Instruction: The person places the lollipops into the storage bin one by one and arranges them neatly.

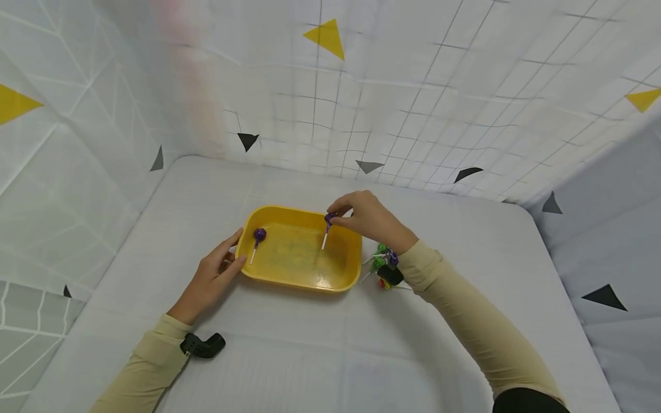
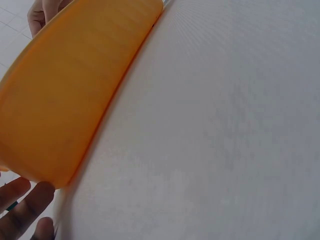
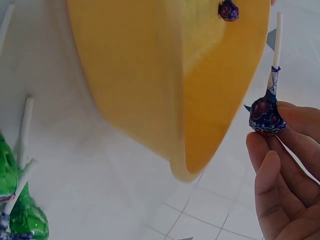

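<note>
A yellow plastic tray lies on the white-covered table. My left hand holds its left end, thumb and fingers against the rim and outer wall; in the left wrist view the fingertips meet the tray's corner. Over the tray's right part, my right hand pinches a purple-wrapped lollipop by its head. Its white stick points down toward the tray floor in the head view. Another purple lollipop lies inside the tray at the left.
Right of the tray, partly under my right forearm, lies a small pile of lollipops with green, purple and red-yellow wrappers. White sheet walls with yellow, black and grey triangles stand around the table.
</note>
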Tool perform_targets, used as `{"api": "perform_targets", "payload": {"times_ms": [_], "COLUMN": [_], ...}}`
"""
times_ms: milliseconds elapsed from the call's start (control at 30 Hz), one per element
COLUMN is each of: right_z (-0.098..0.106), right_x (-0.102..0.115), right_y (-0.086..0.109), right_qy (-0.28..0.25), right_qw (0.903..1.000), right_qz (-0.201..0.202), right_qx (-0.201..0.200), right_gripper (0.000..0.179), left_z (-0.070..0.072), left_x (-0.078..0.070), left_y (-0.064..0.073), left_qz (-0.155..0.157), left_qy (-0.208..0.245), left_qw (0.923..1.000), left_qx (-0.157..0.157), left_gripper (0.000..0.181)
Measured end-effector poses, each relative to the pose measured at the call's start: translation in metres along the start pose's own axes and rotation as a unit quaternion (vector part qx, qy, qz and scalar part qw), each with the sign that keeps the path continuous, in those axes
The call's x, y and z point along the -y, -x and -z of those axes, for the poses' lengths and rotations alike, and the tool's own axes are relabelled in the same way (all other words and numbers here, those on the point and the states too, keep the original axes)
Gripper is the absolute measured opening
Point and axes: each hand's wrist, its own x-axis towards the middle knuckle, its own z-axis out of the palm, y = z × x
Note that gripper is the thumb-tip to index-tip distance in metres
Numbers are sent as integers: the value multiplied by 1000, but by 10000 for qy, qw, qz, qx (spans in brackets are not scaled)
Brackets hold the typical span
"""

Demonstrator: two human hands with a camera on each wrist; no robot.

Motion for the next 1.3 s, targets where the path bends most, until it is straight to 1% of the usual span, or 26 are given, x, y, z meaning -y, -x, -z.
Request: {"api": "perform_targets", "payload": {"times_ms": [467, 733, 1067, 1300], "right_z": [-16, -21, -27, -30], "right_x": [4, 10, 19, 22], "right_y": [-14, -23, -32, -37], "right_qy": [24, 148, 113, 115], "right_qw": [9996, 9989, 9982, 9980], "right_qz": [167, 206, 328, 301], "right_qx": [214, 395, 481, 545], "right_gripper": [15, 18, 19, 19], "left_z": [0, 0, 1, 1], "left_x": [-1, -1, -2, 0], "left_y": [0, -1, 0, -1], "left_qz": [18, 50, 95, 98], "left_qy": [-57, -28, -18, -6], "left_qw": [10000, 10000, 9999, 9999], "left_qx": [-11, 21, 55, 56], "left_gripper": [60, 60, 60, 60]}}
